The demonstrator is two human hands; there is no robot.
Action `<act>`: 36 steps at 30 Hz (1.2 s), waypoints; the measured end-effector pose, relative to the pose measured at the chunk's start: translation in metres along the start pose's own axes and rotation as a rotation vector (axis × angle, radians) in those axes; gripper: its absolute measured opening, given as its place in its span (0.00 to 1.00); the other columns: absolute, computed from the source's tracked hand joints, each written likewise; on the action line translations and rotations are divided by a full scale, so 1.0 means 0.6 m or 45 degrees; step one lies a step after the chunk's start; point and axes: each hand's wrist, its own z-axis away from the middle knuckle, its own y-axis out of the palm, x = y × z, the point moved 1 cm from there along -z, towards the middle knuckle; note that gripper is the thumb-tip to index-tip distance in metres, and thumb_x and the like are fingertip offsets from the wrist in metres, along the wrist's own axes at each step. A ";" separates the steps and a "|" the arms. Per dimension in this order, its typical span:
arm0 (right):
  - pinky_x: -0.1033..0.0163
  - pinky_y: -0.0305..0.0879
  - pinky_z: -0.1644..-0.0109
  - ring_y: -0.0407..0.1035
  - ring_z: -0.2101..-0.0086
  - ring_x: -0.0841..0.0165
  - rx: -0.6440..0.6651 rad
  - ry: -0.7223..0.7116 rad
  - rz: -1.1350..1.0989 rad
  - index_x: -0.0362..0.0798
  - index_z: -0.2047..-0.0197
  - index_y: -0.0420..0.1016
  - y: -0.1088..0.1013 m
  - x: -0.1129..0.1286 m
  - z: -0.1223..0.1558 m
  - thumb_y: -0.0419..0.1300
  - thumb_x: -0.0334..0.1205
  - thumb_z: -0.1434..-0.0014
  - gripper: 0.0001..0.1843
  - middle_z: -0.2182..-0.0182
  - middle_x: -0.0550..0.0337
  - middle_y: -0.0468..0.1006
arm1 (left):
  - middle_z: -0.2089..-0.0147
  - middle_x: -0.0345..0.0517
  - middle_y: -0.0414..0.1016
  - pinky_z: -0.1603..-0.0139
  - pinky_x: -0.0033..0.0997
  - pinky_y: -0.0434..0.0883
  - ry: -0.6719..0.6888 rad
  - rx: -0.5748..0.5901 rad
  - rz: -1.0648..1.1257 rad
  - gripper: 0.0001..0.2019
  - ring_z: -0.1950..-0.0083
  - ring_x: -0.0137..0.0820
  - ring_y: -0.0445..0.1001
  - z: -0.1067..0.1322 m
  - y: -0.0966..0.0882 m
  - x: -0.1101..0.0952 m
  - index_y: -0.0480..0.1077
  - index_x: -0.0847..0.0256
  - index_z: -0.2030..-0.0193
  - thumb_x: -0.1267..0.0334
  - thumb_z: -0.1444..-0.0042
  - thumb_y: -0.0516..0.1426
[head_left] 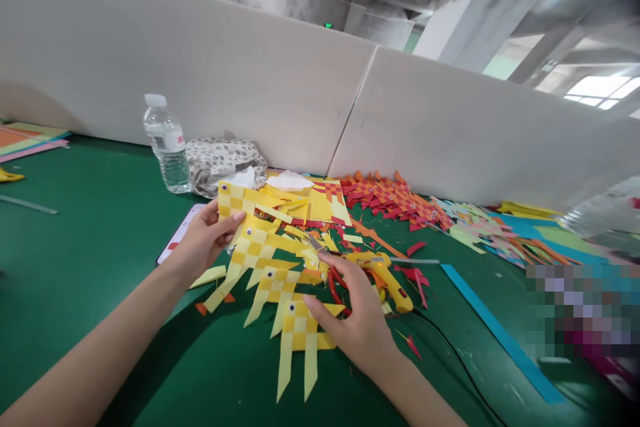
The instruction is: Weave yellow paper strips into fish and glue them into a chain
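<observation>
My left hand (210, 237) is closed, pinching a yellow woven paper fish (233, 200) with a stuck-on eye and strip tails. Below it, a diagonal row of similar fish runs toward me, with a middle fish (276, 285) and a front fish (299, 330) overlapping or close together. My right hand (357, 320) is open, its thumb at the front fish's upper edge and its fingers stretched over the paper scraps. Beside those fingers lie red-handled scissors (336, 287), partly hidden, and a yellow glue gun (393, 283) with a clear glue stick.
A water bottle (167, 147) and a patterned cloth pouch (225, 160) stand by the white partition (250, 80). A phone (176, 240) lies behind my left hand. Red woven pieces (390, 197), coloured strips and a long blue strip (500, 333) lie rightward. The glue gun's cord (460, 360) trails forward.
</observation>
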 end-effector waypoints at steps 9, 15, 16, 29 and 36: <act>0.61 0.71 0.65 0.74 0.67 0.65 0.282 0.568 -0.700 0.47 0.59 0.69 0.017 0.003 -0.021 0.64 0.45 0.52 0.18 0.67 0.57 0.78 | 0.66 0.36 0.76 0.72 0.18 0.73 -0.100 -0.145 0.273 0.10 0.73 0.21 0.73 0.006 0.004 0.002 0.70 0.59 0.65 0.66 0.55 0.64; 0.63 0.68 0.67 0.72 0.69 0.66 0.266 0.605 -0.565 0.49 0.63 0.69 -0.008 -0.001 -0.028 0.64 0.45 0.53 0.16 0.70 0.60 0.77 | 0.67 0.37 0.76 0.74 0.13 0.72 -0.116 -0.048 0.308 0.09 0.74 0.19 0.72 -0.006 -0.008 0.011 0.72 0.60 0.64 0.69 0.54 0.63; 0.63 0.68 0.67 0.73 0.69 0.66 0.277 0.599 -0.567 0.49 0.63 0.69 -0.011 -0.002 -0.027 0.64 0.45 0.53 0.15 0.69 0.60 0.77 | 0.67 0.38 0.76 0.74 0.12 0.71 -0.126 -0.033 0.293 0.10 0.74 0.19 0.72 -0.006 -0.008 0.013 0.73 0.60 0.62 0.69 0.54 0.63; 0.55 0.67 0.56 0.71 0.60 0.60 0.210 0.442 -0.206 0.48 0.63 0.73 0.021 0.026 -0.041 0.63 0.56 0.55 0.22 0.63 0.55 0.77 | 0.68 0.38 0.78 0.74 0.16 0.73 -0.154 0.191 0.230 0.13 0.74 0.22 0.74 0.011 0.014 0.032 0.72 0.59 0.60 0.66 0.55 0.64; 0.59 0.68 0.58 0.74 0.65 0.65 0.125 0.471 -0.571 0.49 0.54 0.67 0.040 0.024 -0.057 0.65 0.41 0.54 0.22 0.69 0.60 0.78 | 0.66 0.38 0.79 0.71 0.14 0.73 -0.131 0.265 0.306 0.10 0.72 0.21 0.75 0.010 0.013 0.038 0.73 0.58 0.61 0.67 0.52 0.63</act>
